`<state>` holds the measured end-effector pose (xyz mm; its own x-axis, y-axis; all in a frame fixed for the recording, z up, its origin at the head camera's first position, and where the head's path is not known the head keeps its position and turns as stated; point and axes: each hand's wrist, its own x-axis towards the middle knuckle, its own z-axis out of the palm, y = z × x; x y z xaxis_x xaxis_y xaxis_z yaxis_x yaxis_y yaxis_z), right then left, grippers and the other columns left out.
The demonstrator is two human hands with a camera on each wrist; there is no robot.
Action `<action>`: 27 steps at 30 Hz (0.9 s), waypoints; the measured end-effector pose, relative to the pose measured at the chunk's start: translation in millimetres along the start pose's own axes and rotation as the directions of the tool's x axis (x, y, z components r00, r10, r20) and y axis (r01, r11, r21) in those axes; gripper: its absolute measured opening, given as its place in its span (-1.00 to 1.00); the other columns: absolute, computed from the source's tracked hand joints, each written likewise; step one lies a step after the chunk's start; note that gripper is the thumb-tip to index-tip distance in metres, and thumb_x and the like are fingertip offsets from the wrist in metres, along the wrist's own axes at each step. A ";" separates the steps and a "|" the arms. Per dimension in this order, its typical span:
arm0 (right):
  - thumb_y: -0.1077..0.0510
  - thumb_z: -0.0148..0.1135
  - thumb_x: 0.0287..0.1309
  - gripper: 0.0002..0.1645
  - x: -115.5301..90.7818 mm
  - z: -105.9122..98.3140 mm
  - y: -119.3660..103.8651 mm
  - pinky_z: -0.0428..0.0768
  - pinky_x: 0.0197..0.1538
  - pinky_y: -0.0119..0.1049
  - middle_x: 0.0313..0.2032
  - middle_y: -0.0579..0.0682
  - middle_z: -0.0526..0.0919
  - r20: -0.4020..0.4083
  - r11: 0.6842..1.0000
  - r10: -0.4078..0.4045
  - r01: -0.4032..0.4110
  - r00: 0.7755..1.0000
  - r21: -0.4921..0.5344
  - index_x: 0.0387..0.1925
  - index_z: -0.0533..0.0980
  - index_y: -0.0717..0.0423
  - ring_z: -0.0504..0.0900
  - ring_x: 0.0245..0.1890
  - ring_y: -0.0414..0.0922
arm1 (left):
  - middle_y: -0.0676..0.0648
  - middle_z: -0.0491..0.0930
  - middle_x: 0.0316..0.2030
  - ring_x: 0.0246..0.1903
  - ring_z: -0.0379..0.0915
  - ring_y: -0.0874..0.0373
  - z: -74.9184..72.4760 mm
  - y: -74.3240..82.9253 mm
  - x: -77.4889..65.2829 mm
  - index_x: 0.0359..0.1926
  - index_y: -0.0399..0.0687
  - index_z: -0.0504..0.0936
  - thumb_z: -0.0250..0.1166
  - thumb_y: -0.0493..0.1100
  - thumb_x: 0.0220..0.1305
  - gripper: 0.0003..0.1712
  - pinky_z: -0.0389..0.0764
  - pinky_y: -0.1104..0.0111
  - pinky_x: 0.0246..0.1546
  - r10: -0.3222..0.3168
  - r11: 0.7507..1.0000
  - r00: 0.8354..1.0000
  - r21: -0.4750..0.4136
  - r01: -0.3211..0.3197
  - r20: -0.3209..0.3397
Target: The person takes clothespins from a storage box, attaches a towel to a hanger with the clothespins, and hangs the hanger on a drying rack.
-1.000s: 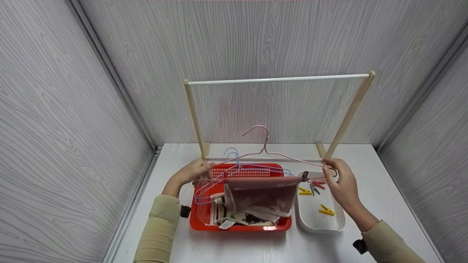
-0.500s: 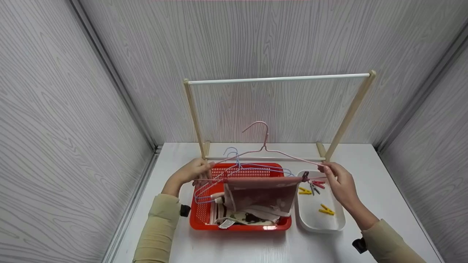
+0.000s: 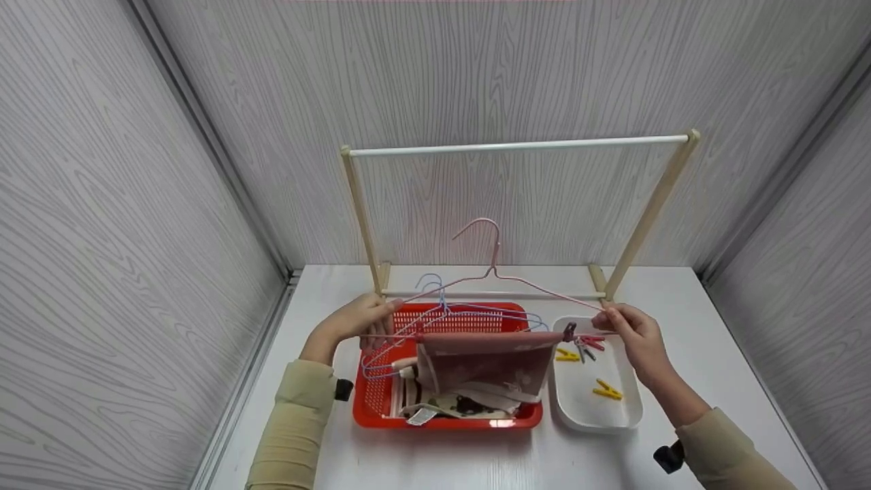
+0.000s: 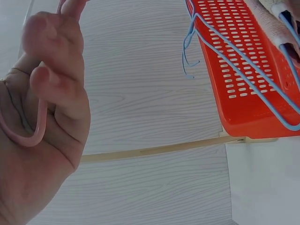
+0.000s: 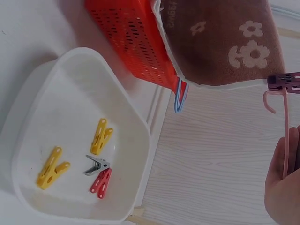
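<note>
Between both hands a pink wire hanger (image 3: 544, 291) is held up over the basket, its hook pointing upward. A brown-pink towel (image 3: 486, 367) with pale flowers hangs folded over the hanger's lower bar. A dark purple clothespin (image 5: 283, 82) grips the towel's edge at the right end of the bar. My left hand (image 3: 357, 323) holds the hanger's left end; in the left wrist view the fingers of that hand (image 4: 58, 89) curl round the bent pink wire. My right hand (image 3: 636, 337) pinches the hanger's right end between thumb and fingers.
Below the towel stands a red basket (image 3: 367, 408) holding folded cloth (image 3: 469, 406) and blue hangers (image 3: 381, 354). To its right, a white tray (image 3: 592, 425) contains several clothespins, among them a yellow clothespin (image 3: 607, 390). Behind rises a drying rack (image 3: 517, 146) with a white rod.
The hanger's hook has risen a little. My right hand's fingers and thumb have closed onto the hanger's right end. The left hand has stayed almost in place.
</note>
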<state>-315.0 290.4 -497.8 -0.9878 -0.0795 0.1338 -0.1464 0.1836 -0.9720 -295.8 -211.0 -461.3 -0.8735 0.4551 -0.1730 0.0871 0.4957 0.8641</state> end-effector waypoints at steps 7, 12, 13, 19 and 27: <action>0.16 0.06 0.64 -0.65 -2.4 1.5 -5.6 0.68 0.01 -0.51 -0.31 -0.22 0.72 -0.018 0.990 0.050 -0.047 0.999 0.130 -0.10 0.59 0.41 0.73 -0.20 -0.34 | -0.36 0.73 -0.56 -0.72 0.63 0.20 -3.4 9.1 -0.8 -0.41 -0.40 0.76 -0.12 0.23 0.69 -0.12 0.65 0.33 -0.64 -0.042 0.998 0.999 0.050 0.042 0.003; 0.15 0.09 0.63 -0.72 -0.2 2.5 -12.8 0.66 0.00 -0.53 -0.33 -0.25 0.71 -0.051 0.984 0.064 -0.054 0.997 0.172 -0.20 0.62 0.22 0.71 -0.22 -0.36 | -0.23 0.76 -0.55 -0.61 0.74 0.01 -6.3 15.2 0.0 -0.35 -0.38 0.80 -0.07 0.37 0.64 -0.07 0.74 0.26 -0.52 -0.042 0.987 0.995 0.150 0.055 -0.086; 0.16 0.09 0.63 -0.72 0.6 2.3 -14.6 0.66 0.00 -0.53 -0.33 -0.25 0.71 -0.059 0.982 0.060 -0.048 0.996 0.183 -0.21 0.63 0.20 0.71 -0.22 -0.35 | -0.23 0.77 -0.54 -0.58 0.75 -0.03 -6.5 17.0 0.2 -0.33 -0.39 0.80 -0.05 0.37 0.64 -0.08 0.76 0.22 -0.48 -0.040 0.985 0.993 0.161 0.058 -0.110; 0.18 0.10 0.62 -0.74 2.9 -0.8 -27.1 0.67 -0.04 -0.50 -0.35 -0.23 0.71 -0.085 0.973 0.031 -0.011 0.996 0.229 -0.23 0.64 0.16 0.69 -0.24 -0.34 | -0.26 0.78 -0.36 -0.36 0.80 -0.10 -6.6 22.6 3.3 -0.23 -0.35 0.79 0.07 0.22 0.65 -0.28 0.81 0.03 -0.19 0.018 0.984 0.975 0.176 0.022 -0.222; 0.17 0.12 0.61 -0.74 8.0 -12.1 -40.0 0.69 -0.03 -0.48 -0.37 -0.21 0.70 -0.108 0.973 0.030 -0.004 0.994 0.230 -0.27 0.64 0.12 0.69 -0.27 -0.32 | -0.29 0.76 -0.23 -0.19 0.76 -0.13 -8.2 25.5 11.5 -0.06 -0.31 0.72 0.08 -0.04 0.69 -0.57 0.77 -0.02 -0.02 0.202 0.970 0.943 0.185 -0.157 -0.263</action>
<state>-317.7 294.2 -455.5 -0.9916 0.0322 0.1250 -0.1264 -0.0461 -0.9909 -307.5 -199.2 -437.4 -0.9323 0.3354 0.1357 0.3098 0.5464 0.7781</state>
